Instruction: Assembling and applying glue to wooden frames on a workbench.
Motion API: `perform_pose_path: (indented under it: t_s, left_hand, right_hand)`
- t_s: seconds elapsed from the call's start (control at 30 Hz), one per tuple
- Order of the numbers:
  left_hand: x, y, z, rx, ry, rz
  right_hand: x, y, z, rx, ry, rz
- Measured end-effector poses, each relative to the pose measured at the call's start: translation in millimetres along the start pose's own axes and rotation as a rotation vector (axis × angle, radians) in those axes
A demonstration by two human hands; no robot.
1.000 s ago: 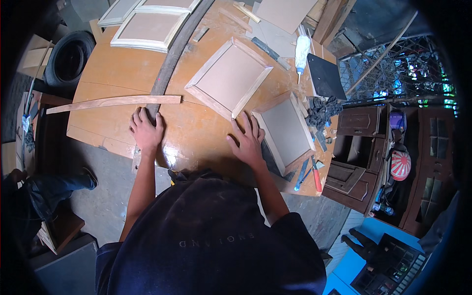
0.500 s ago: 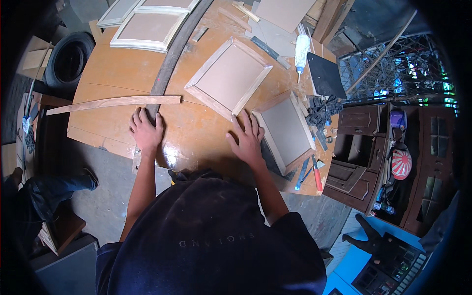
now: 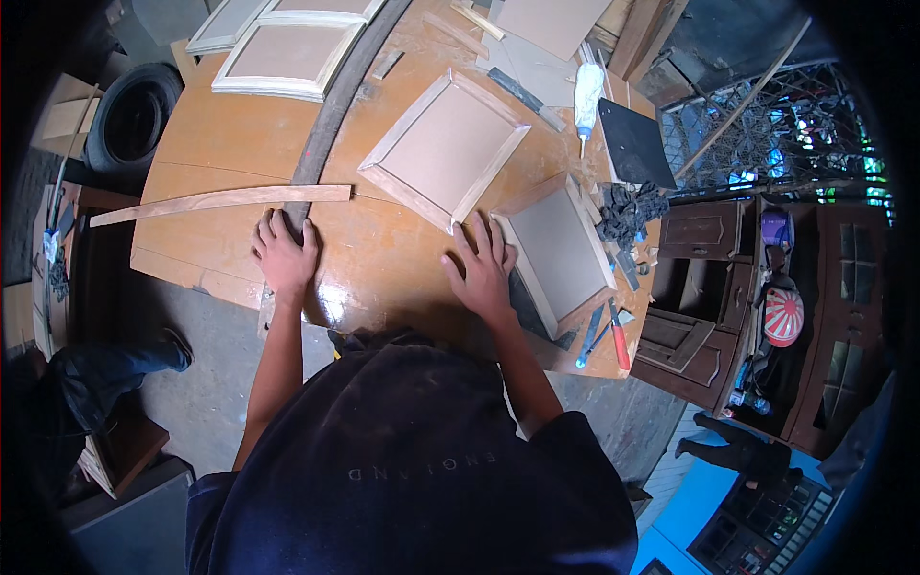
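My left hand [image 3: 286,261] lies with spread fingers at the near end of a long dark wooden bar [image 3: 331,129] that runs up the table [image 3: 220,235]. Just beyond the fingertips, a thin curved wooden strip [image 3: 220,198] crosses the bar and juts past the table's left edge. My right hand [image 3: 482,270] rests with fingers apart, its fingertips by the near corner of a wooden frame with a flat pinkish panel [image 3: 446,144]. Right beside this hand, a second framed panel [image 3: 556,254] sits tilted. Neither hand grips anything that I can see.
More framed panels [image 3: 287,53] lie at the far left. On the right are a white bottle with a thin nozzle [image 3: 587,101], a black sheet [image 3: 632,144], a dark crumpled cloth [image 3: 632,213] and a red-handled tool [image 3: 619,347]. A brown cabinet [image 3: 700,249] stands beyond. A person's leg [image 3: 120,369] shows left.
My hands and the frames stay in place. At the lower right, a person's dark-clothed figure has shifted slightly.
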State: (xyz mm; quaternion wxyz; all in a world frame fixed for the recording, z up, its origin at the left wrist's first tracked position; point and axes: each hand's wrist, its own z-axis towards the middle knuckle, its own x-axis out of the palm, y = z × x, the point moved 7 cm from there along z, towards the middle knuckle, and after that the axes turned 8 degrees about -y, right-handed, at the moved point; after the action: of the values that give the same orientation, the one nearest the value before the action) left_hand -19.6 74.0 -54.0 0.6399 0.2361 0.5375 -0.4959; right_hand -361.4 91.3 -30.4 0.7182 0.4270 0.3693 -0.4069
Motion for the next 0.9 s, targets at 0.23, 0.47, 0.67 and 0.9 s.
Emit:
perform_pose_path:
  t_s: [0.23,0.47,0.67,0.9]
  left_hand:
    - [0,-1,0,-0.001,0.000,0.001]
    - [-1,-1,1,0.004,-0.005,-0.004]
    - [1,-1,1,0.004,0.007,0.014]
    - [1,-1,-1,0.001,0.003,0.006]
  right_hand:
    - [3,-4,-9,-0.035,0.033,0.062]
    - [-1,-12,7,0.053,-0.043,0.210]
    - [11,-17,12,0.084,0.029,0.278]
    - [23,-6,-3,-0.021,0.129,0.142]
